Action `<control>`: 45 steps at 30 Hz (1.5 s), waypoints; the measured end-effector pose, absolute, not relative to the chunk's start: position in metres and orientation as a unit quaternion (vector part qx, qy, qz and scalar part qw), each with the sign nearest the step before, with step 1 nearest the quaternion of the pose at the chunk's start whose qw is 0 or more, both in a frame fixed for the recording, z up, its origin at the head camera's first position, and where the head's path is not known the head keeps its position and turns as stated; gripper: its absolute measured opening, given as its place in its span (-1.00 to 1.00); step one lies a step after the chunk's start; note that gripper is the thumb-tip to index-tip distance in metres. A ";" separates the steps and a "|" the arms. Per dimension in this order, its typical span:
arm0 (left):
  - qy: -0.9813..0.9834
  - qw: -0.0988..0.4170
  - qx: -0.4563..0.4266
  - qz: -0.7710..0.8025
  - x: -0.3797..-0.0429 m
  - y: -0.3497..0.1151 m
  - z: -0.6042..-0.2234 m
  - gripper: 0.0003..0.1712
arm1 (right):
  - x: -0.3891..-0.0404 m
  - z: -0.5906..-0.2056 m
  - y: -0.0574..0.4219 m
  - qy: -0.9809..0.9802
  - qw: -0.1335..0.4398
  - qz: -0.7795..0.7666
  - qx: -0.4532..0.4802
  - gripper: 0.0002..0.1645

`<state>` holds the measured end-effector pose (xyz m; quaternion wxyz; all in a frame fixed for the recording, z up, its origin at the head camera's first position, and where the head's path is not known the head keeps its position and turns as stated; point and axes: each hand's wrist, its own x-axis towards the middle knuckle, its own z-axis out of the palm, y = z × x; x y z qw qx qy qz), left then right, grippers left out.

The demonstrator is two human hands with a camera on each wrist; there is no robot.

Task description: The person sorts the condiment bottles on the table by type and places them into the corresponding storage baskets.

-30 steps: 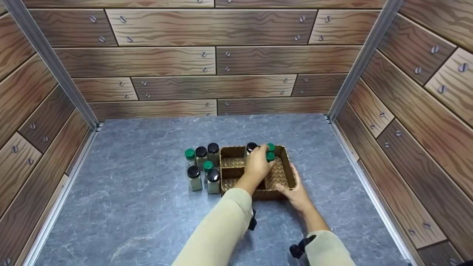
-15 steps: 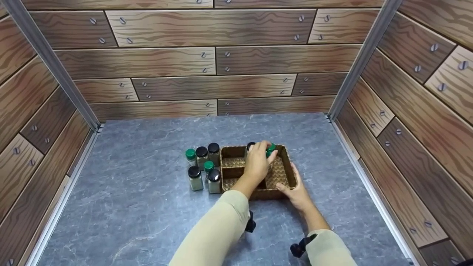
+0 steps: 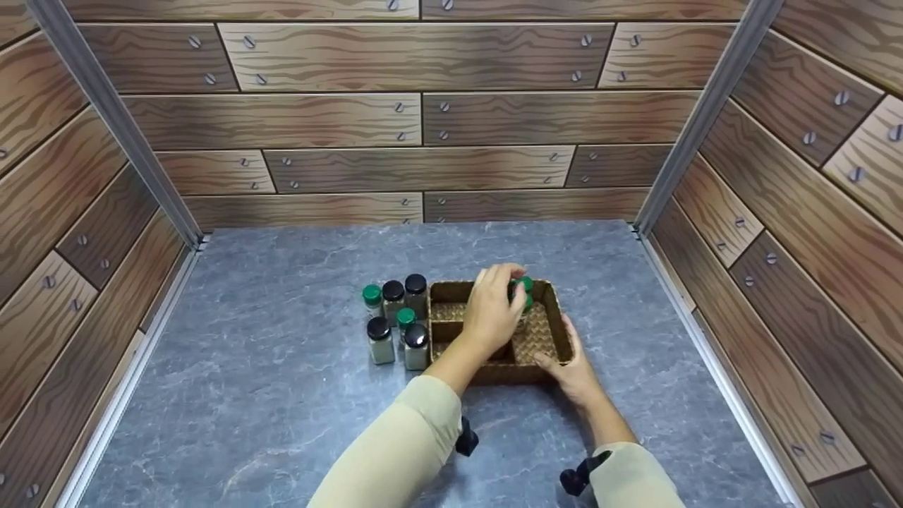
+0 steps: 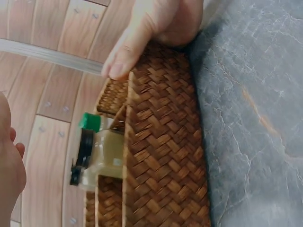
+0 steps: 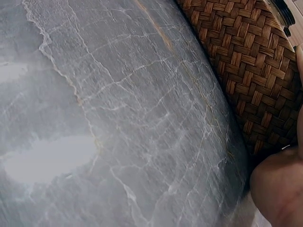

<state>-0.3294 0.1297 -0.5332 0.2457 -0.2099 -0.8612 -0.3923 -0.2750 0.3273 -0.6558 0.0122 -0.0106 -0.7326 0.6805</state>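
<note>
A brown woven basket (image 3: 522,375) with divided compartments sits on the table. My left hand (image 3: 494,307) is over its middle, fingers and thumb spread close beside the green caps of two spice jars (image 3: 525,284) in the right compartment. In the left wrist view, that hand's edge (image 4: 10,161) stands apart from a green cap (image 4: 91,122) and black-capped jars (image 4: 108,151) rising above the rim. My right hand (image 3: 575,370) grips the basket's front right corner, its thumb at the front rim and its fingers along the right side. The left hand hides the black-capped jar in the head view.
Several spice jars (image 3: 416,346) with green or black caps stand against the basket's left side. The grey marbled table (image 3: 282,395) is enclosed by wood-patterned walls (image 3: 494,120) with metal corner posts (image 3: 695,134).
My left hand has shifted slightly up and left relative to the basket, now covering the black cap that showed earlier. The right hand keeps its grip. The head view has shifted a little.
</note>
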 end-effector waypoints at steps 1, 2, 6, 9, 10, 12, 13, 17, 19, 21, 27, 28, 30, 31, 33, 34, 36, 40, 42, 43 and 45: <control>-0.857 0.249 -0.211 -0.398 -0.327 0.128 -0.531 -0.78 | -0.275 -0.655 0.327 -0.731 0.013 0.682 -0.010 0.26; -0.853 0.253 -0.212 -0.403 -0.325 0.126 -0.530 -0.78 | -0.275 -0.655 0.328 -0.731 0.013 0.683 -0.010 0.26; -0.837 0.272 -0.212 -0.425 -0.316 0.119 -0.526 -0.78 | -0.276 -0.655 0.328 -0.730 0.012 0.683 -0.012 0.25; -0.825 0.279 -0.211 -0.444 -0.309 0.114 -0.525 -0.79 | -0.275 -0.654 0.328 -0.732 0.011 0.681 -0.014 0.25; -0.822 0.279 -0.211 -0.449 -0.307 0.112 -0.525 -0.79 | -0.275 -0.654 0.328 -0.732 0.011 0.681 -0.014 0.25; -0.815 0.277 -0.210 -0.464 -0.302 0.109 -0.526 -0.79 | -0.275 -0.655 0.327 -0.732 0.010 0.681 -0.013 0.26; -0.811 0.273 -0.209 -0.473 -0.299 0.108 -0.526 -0.79 | -0.275 -0.655 0.326 -0.733 0.010 0.680 -0.014 0.26; -0.801 0.247 -0.202 -0.506 -0.286 0.102 -0.529 -0.79 | -0.276 -0.656 0.326 -0.735 0.010 0.678 -0.016 0.26; -0.799 0.233 -0.199 -0.518 -0.280 0.099 -0.531 -0.78 | -0.276 -0.656 0.326 -0.734 0.007 0.679 -0.020 0.27; -0.796 0.221 -0.196 -0.528 -0.275 0.095 -0.533 -0.77 | -0.275 -0.657 0.326 -0.732 0.004 0.681 -0.019 0.28; -0.785 0.213 -0.182 -0.552 -0.260 0.077 -0.542 -0.75 | -0.275 -0.657 0.326 -0.730 0.006 0.683 -0.018 0.28; -0.785 0.215 -0.179 -0.553 -0.258 0.074 -0.545 -0.75 | -0.275 -0.657 0.327 -0.730 0.007 0.683 -0.019 0.28; -0.783 0.218 -0.172 -0.557 -0.254 0.066 -0.549 -0.74 | -0.276 -0.656 0.327 -0.729 0.005 0.684 -0.020 0.27; -0.782 0.222 -0.169 -0.557 -0.253 0.062 -0.552 -0.74 | -0.276 -0.656 0.327 -0.729 0.003 0.684 -0.020 0.28; -0.782 0.231 -0.161 -0.556 -0.250 0.055 -0.557 -0.74 | -0.275 -0.655 0.327 -0.732 0.002 0.681 -0.021 0.28; -0.784 0.234 -0.158 -0.553 -0.248 0.052 -0.560 -0.74 | -0.275 -0.655 0.327 -0.733 0.002 0.680 -0.021 0.28; -0.787 0.239 -0.152 -0.548 -0.244 0.046 -0.566 -0.75 | -0.275 -0.655 0.327 -0.737 0.002 0.676 -0.022 0.28; -0.791 0.221 -0.134 -0.554 -0.235 0.034 -0.575 -0.76 | -0.277 -0.655 0.327 -0.737 0.002 0.676 -0.017 0.29; -0.792 0.210 -0.123 -0.560 -0.231 0.028 -0.578 -0.76 | -0.277 -0.656 0.327 -0.735 0.003 0.678 -0.017 0.29; -0.792 0.206 -0.119 -0.563 -0.230 0.025 -0.581 -0.76 | -0.277 -0.656 0.327 -0.734 0.002 0.679 -0.018 0.29; -0.793 0.206 -0.116 -0.562 -0.226 0.019 -0.586 -0.76 | -0.278 -0.656 0.327 -0.734 0.001 0.679 -0.022 0.30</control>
